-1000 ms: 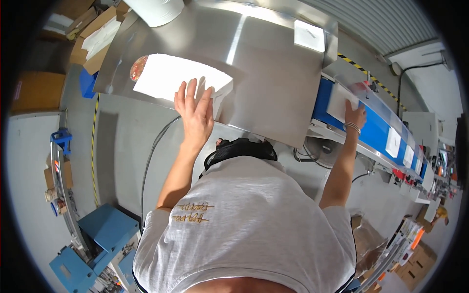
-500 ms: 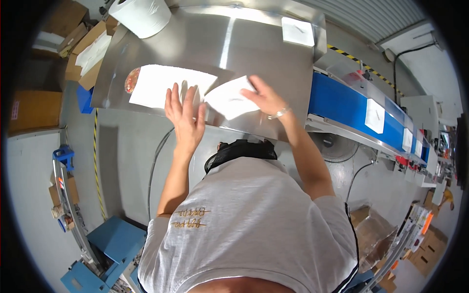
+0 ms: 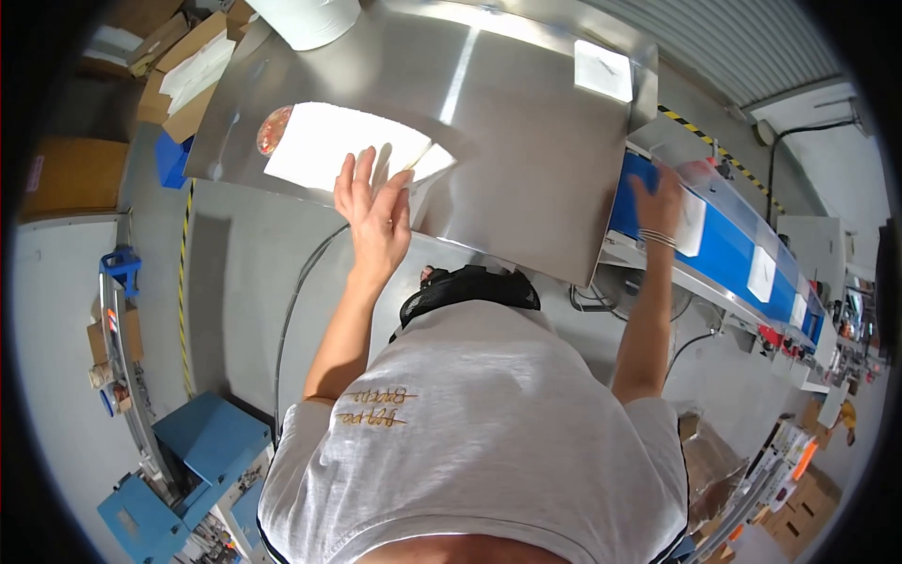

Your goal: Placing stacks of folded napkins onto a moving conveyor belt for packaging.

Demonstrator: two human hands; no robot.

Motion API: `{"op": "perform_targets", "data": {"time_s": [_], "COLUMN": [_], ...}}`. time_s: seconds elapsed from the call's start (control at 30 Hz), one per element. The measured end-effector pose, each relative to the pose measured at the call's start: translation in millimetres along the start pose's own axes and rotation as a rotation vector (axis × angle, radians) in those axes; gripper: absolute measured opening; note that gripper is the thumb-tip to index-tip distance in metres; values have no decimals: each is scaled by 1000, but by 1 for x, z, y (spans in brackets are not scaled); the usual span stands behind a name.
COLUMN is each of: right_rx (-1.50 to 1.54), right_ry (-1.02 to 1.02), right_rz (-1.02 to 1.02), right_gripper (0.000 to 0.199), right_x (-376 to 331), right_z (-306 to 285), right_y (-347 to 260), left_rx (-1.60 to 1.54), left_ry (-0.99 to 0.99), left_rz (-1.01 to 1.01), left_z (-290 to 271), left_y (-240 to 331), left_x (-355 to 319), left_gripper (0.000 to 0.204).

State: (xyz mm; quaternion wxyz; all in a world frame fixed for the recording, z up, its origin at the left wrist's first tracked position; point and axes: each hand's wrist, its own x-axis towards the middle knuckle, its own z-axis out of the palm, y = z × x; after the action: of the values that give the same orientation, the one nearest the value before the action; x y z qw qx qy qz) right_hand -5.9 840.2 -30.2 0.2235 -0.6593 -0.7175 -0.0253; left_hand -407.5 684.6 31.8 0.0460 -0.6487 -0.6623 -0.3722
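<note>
My left hand (image 3: pixel 374 209) hovers with fingers spread over the near edge of a steel table (image 3: pixel 526 160), touching the edge of a stack of white flat packets (image 3: pixel 329 141). A reddish item (image 3: pixel 273 130) peeks out at the stack's left end. My right hand (image 3: pixel 658 202) reaches out to the blue conveyor belt (image 3: pixel 728 254) and lies on a white packet (image 3: pixel 692 223) there; its grip is blurred. More white packets (image 3: pixel 762 273) ride further down the belt.
A single white packet (image 3: pixel 602 70) lies at the table's far right corner. A big white paper roll (image 3: pixel 303 17) stands at the far left. Cardboard boxes (image 3: pixel 178 80) sit left of the table. Blue machinery (image 3: pixel 178 461) stands on the grey floor at lower left.
My right hand has carried a white packet from the table stack over to the blue belt. My left hand stayed at the stack's near edge.
</note>
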Motion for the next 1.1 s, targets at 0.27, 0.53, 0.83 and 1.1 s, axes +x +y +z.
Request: {"op": "perform_targets", "data": {"time_s": [0.27, 0.53, 0.83, 1.1], "right_rx": [803, 890, -253, 792], "right_ry": [-458, -401, 206, -551], "right_rz": [-592, 131, 395, -338], "right_gripper": [52, 40, 61, 58], "right_x": [-19, -21, -9, -16], "right_z": [54, 30, 8, 11], "right_y": [-223, -92, 55, -214], "left_rx": [-26, 80, 116, 50], "left_ry": [-60, -31, 8, -19], "left_rz": [58, -53, 14, 62], "left_z": [-5, -10, -8, -11], "left_y": [1, -12, -15, -16], "left_x": [5, 1, -1, 2], "left_gripper": [26, 34, 30, 26]}}
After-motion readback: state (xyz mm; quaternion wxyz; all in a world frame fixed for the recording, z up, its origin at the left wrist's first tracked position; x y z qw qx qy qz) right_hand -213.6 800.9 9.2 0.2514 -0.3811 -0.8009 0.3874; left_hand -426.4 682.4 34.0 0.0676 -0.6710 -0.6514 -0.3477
